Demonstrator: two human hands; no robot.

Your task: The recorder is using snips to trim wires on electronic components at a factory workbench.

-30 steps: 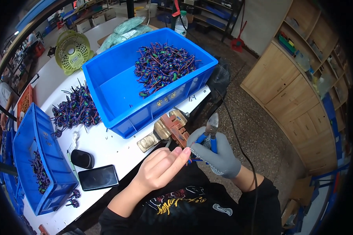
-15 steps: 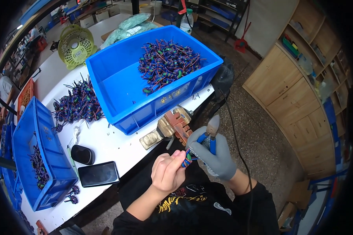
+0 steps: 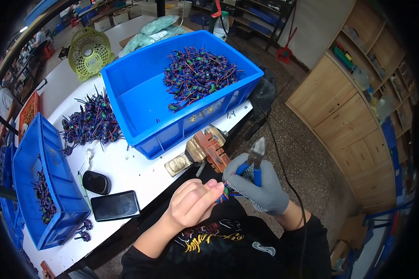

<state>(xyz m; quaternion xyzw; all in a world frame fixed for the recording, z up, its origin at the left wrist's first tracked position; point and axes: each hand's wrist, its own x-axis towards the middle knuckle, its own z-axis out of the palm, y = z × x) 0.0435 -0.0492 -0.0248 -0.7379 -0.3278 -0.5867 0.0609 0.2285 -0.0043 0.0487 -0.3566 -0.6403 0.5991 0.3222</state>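
My left hand [image 3: 191, 202], bare, pinches a small wire-wound coil [image 3: 224, 195] between thumb and fingers. Its windings look blue and red, with green showing, and the fingers hide much of it. My right hand [image 3: 266, 191] wears a grey glove and grips a pair of cutting pliers [image 3: 257, 153] with blue handles. The pliers' jaws point up and away from the coil. The gloved fingertips meet the coil's right side, where wire ends stick out. Just beyond both hands, a bench vise [image 3: 185, 162] at the table edge carries a slotted reddish-brown block [image 3: 212, 151].
A large blue bin [image 3: 139, 135] holds many similar coils; a loose coil pile [image 3: 91, 123] lies left of it. Another blue bin [image 3: 65, 186], a phone [image 3: 115, 206] and a black case [image 3: 96, 182] are on the white table. A dark cable [image 3: 284, 172] hangs at right.
My left hand has shifted slightly left and its thumb now lies further over the coil. The pliers have tilted a little to the right in my right hand.
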